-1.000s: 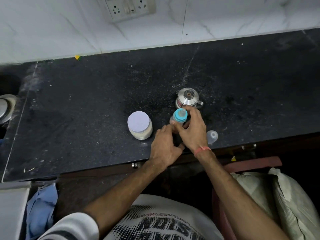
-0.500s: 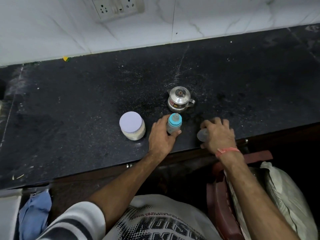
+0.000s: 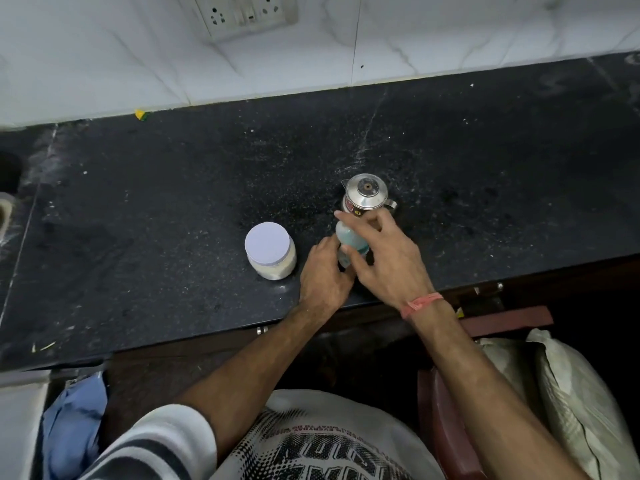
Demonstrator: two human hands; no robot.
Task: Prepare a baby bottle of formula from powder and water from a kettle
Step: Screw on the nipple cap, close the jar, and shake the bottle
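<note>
A small baby bottle [image 3: 344, 259] with a teal collar stands near the front edge of the black counter [image 3: 173, 220]. My left hand [image 3: 323, 277] grips the bottle's body from the left. My right hand [image 3: 388, 261] holds a clear dome cap [image 3: 348, 235] over the bottle's top, fingers curled round it. Just behind stands a small steel kettle [image 3: 367, 195] with its lid on. A jar of white powder [image 3: 272, 252] with a pale lilac lid sits to the left of the bottle.
White tiled wall with a socket plate [image 3: 247, 13] runs behind the counter. A sink rim [image 3: 5, 209] shows at the far left. Below the counter's edge lie a blue cloth [image 3: 74, 420], a red-brown chair [image 3: 446, 427] and a pale sack [image 3: 571, 403].
My right hand picked the clear cap up from the counter's right side and brought it over the bottle's top. My left hand kept holding the bottle.
</note>
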